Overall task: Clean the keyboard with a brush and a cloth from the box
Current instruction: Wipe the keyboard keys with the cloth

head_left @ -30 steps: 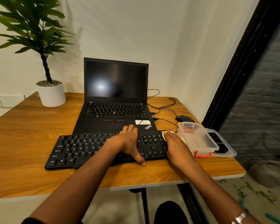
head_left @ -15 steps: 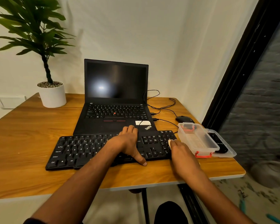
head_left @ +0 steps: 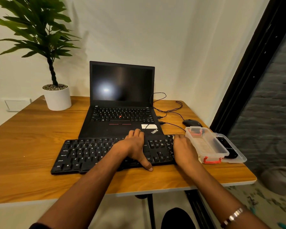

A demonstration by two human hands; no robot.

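Note:
The black keyboard [head_left: 82, 154] lies on the wooden table in front of the laptop. My left hand [head_left: 132, 146] rests across its middle, fingers over the back edge and thumb on the front edge, gripping it. My right hand [head_left: 185, 149] lies palm down on the keyboard's right end, pressing a pale cloth [head_left: 173, 138] of which only a sliver shows at the fingertips. The clear plastic box [head_left: 206, 144] with red clasps stands just right of that hand. Its lid [head_left: 238, 156] lies beside it with a black object [head_left: 228, 149] on it.
An open black laptop [head_left: 120, 103] stands behind the keyboard, with cables [head_left: 170, 111] running to a black mouse [head_left: 191, 123] at the back right. A potted plant [head_left: 56, 96] stands at the back left. The table's right edge [head_left: 248, 177] is close to the box.
My right hand slid toward me along the keyboard's right end, then back away again. The cloth shows less now. My left hand has stayed put.

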